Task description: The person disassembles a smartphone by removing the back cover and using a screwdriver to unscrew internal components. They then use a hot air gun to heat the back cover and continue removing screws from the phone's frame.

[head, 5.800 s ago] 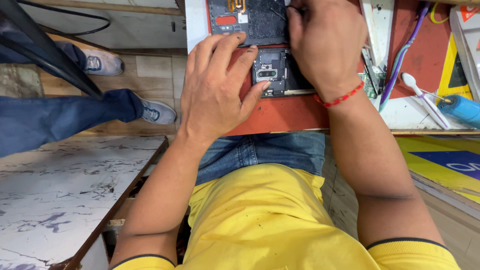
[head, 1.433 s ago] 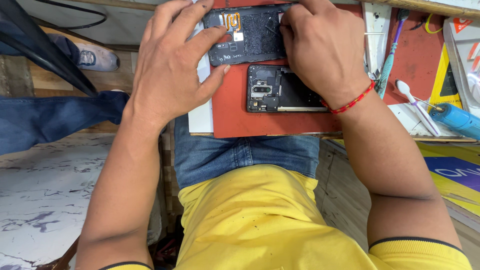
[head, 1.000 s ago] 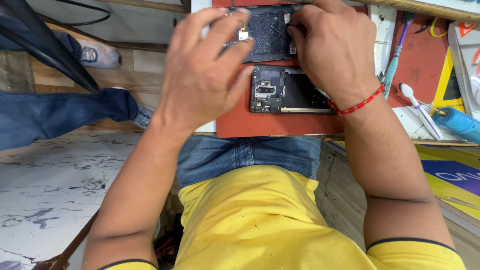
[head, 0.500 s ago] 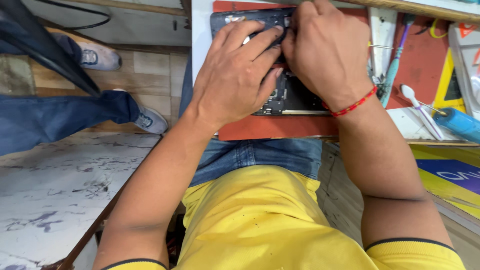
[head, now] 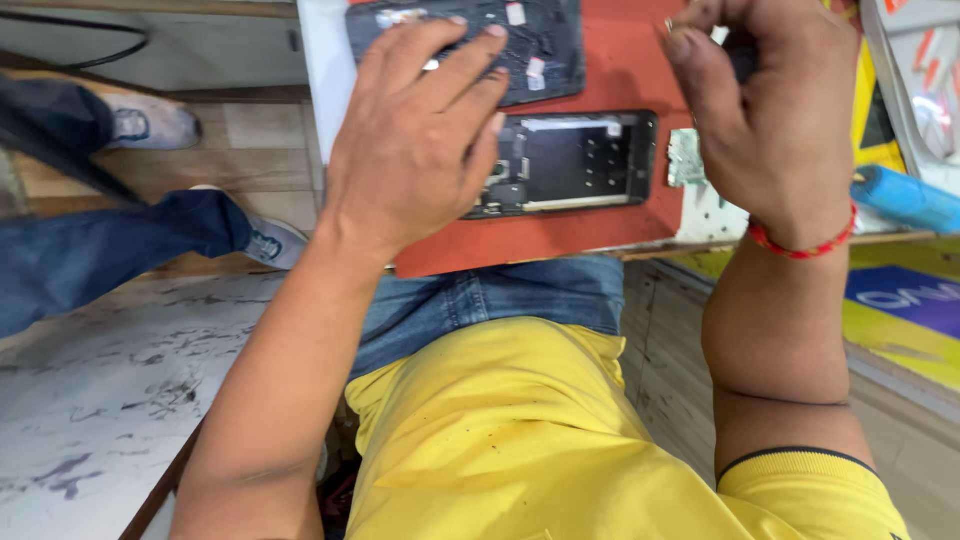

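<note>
- The left hand (head: pixel 420 150) lies flat, fingers spread and gripping nothing, across two opened phone parts on a red work mat (head: pixel 620 70).
- Its fingertips (head: pixel 490 35) press on the dark phone back panel (head: pixel 540 50), which lies at the far edge of the mat, partly cut off by the top of the frame.
- Just nearer the person lies the black phone frame (head: pixel 580 160) (an open shell with bare compartments showing), its left end hidden under the left palm.
- The right hand (head: pixel 780 110) is raised over the right edge of the mat, apart from both phone parts, with fingers curled and thumb pinched to forefinger.
- Whether that pinch holds anything I cannot tell; whatever it might be is too small to make out.
- A small silvery circuit piece (head: pixel 686 158) lies just beside the right end of the frame.
- A blue cylindrical tool (head: pixel 905 198) rests on the bench to the right of the wrist, which wears a red thread bracelet (head: pixel 800 243).
- Another person's legs in blue trousers (head: pixel 110 260) and grey shoes stand at the left.
</note>
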